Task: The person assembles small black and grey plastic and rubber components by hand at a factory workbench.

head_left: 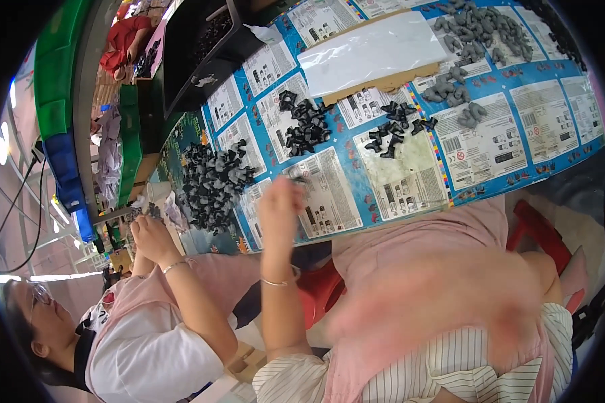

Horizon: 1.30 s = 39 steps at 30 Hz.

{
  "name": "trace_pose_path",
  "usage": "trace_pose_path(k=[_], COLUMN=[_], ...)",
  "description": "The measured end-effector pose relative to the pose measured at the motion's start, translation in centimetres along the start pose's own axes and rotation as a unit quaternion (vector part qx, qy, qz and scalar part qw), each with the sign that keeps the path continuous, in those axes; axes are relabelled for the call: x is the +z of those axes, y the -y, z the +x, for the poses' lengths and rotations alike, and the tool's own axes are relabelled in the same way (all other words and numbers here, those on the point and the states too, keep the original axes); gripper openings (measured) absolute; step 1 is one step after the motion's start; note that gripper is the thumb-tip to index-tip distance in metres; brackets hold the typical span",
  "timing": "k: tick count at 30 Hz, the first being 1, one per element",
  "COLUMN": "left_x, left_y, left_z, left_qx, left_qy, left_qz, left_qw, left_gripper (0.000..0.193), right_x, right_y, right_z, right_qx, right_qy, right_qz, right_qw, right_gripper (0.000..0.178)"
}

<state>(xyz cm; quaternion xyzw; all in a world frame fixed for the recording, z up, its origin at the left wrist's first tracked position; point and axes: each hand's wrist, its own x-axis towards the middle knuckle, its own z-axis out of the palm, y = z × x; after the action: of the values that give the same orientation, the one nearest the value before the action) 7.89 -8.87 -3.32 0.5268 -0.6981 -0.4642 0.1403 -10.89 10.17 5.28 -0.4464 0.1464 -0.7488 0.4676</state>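
Note:
My left hand (280,205) is raised over the near edge of the table, fingers closed. A small dark plastic piece (300,179) shows at its fingertips; its shape is hard to make out. My right hand (444,295) is a motion blur in front of my pink apron, so its fingers and anything in them cannot be read. Beyond my left hand lies a cluster of small black moulded parts (307,131), and a looser group of black parts (386,138) is to its right. To its left spreads a large heap of black-and-grey parts (212,181).
Grey moulded parts (480,33) are heaped at the far right. A white plastic-covered board (373,54) lies on the printed sheets covering the table (343,195). A black bin (202,47) stands far left. On my left, a co-worker's hands (156,238) handle small pieces.

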Motion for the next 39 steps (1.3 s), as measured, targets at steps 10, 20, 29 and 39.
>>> trace_pose_path(k=[10, 20, 29, 39], left_x=[-11.7, 5.9, 17.7, 13.2], left_y=[6.6, -5.4, -10.0, -7.2], left_z=[5.4, -0.3, -0.2, -2.8], left_qx=[-0.012, 0.267, 0.572, 0.495], left_qy=[-0.209, 0.034, 0.048, 0.074], left_qz=[-0.340, 0.027, 0.236, 0.211], left_qw=[0.917, 0.963, 0.784, 0.840], left_gripper=[0.039, 0.010, 0.015, 0.017], right_x=[0.3, -1.1, -3.8, -6.3], right_y=[6.8, 7.4, 4.0, 2.5], right_z=[-0.1, -1.1, -8.9, -8.2], right_qx=[0.034, -0.009, 0.238, 0.258], right_qy=[0.105, 0.284, 0.033, -0.160], right_qz=[0.179, 0.259, 0.063, -0.205], right_qw=[0.978, 0.923, 0.969, 0.930], right_gripper=[0.034, 0.026, 0.017, 0.011])
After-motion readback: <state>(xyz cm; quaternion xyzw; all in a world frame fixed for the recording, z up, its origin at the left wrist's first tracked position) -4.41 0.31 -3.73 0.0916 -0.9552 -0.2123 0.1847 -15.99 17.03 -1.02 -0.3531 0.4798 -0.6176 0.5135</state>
